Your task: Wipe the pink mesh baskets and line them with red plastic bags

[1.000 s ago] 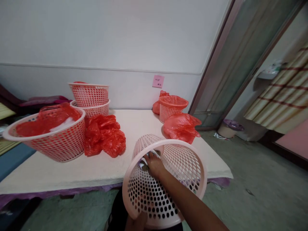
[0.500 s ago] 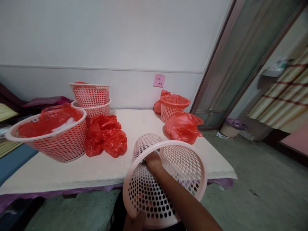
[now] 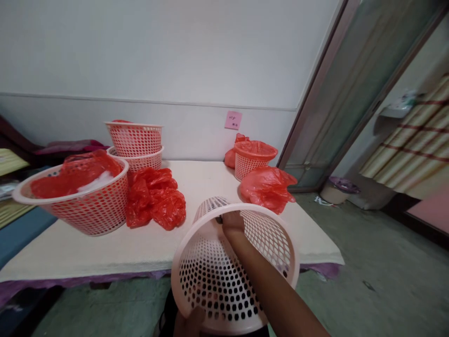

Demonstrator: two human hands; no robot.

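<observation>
A pale pink plastic mesh basket [image 3: 266,262] is tilted with its mouth towards me over the front edge of the covered bed. At its lower left rim my left hand [image 3: 191,323] grips it, thumb on the inside and fingers behind the mesh. My right hand [image 3: 233,221] reaches deep inside the basket, near its bottom. Its fingers look closed, and a small dark bit shows beside them; what they hold is hidden. Left of the basket lies a crumpled red plastic bag [image 3: 157,196]. Behind it on the right is another red plastic bag [image 3: 268,187], loosely puffed.
A large pink basket [image 3: 94,217] with red plastic and something white inside stands left. Behind it are two stacked baskets [image 3: 136,140]. A bag-lined basket [image 3: 247,166] stands near the wall. A pink note [image 3: 233,120] is on the wall. A waste bin [image 3: 335,193] sits on the floor.
The basket's mouth has shifted slightly left and turned a little more towards me. My right hand has moved up and right inside it. My left hand keeps its hold on the rim.
</observation>
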